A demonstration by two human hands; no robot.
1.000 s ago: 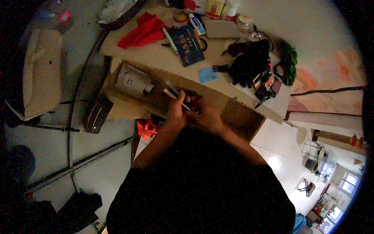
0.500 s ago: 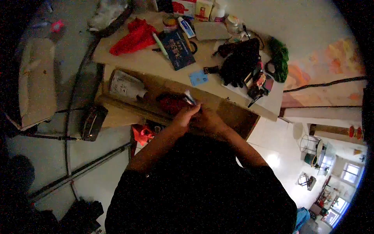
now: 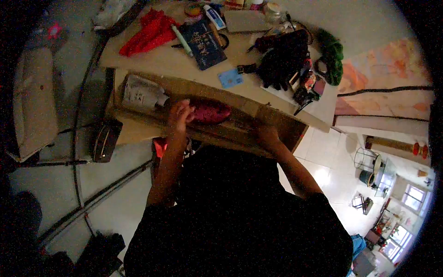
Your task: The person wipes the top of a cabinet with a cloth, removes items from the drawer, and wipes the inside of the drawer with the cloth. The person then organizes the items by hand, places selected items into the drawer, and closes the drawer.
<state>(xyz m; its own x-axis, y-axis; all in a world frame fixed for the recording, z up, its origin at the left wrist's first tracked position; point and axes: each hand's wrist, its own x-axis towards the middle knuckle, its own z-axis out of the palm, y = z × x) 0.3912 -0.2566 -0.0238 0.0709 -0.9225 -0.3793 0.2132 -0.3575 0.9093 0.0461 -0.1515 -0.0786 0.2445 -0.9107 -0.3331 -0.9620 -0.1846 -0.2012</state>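
Note:
A pulled-out wooden drawer (image 3: 249,108) lies below the tabletop. My left hand (image 3: 180,113) is over its left part, fingers apart and slightly curled, beside a dark red, shiny pouch-like item (image 3: 210,112). Left of that hand sits a pale bag with dark print (image 3: 141,93). My right hand (image 3: 266,134) is in the drawer's right part, dim and blurred; its fingers cannot be made out.
On the tabletop (image 3: 249,62) are a red cloth (image 3: 150,33), a dark blue booklet (image 3: 203,45), a light blue card (image 3: 230,78), a tube (image 3: 214,17), a black bundle (image 3: 284,60) and a green bag (image 3: 330,55). A dark case (image 3: 107,141) is at the left.
My hands, together earlier around a small slim item, have moved apart, left hand to the left and right hand to the right. The slim item no longer shows. The dark red item is more visible.

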